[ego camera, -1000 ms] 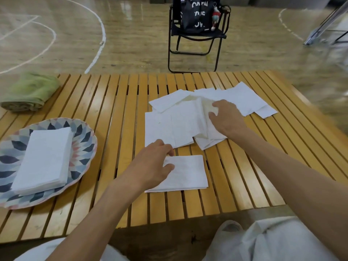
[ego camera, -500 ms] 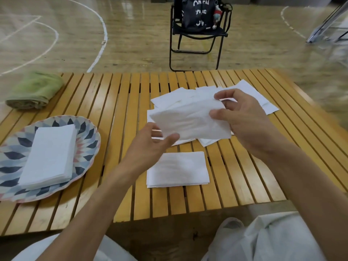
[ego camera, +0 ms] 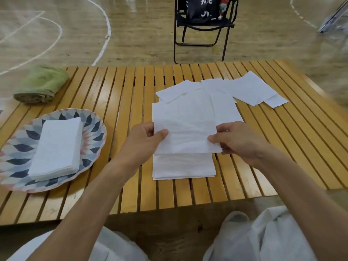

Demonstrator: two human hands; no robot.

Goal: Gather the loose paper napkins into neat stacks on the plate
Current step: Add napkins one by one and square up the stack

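I hold one white paper napkin by its two short ends, just above a small stack of napkins near the table's front edge. My left hand pinches its left end between thumb and fingers. My right hand pinches its right end. Several loose napkins lie overlapping farther back on the table. At the left, a patterned plate carries a neat napkin stack.
The slatted wooden table reaches from the plate to the right. A rolled green towel lies at its far left corner. A black folding chair with a bag stands on the gym floor behind the table.
My right hand lifted a napkin off the loose pile and my left hand took its other end. Both hands brought it toward me, down over the small stack.
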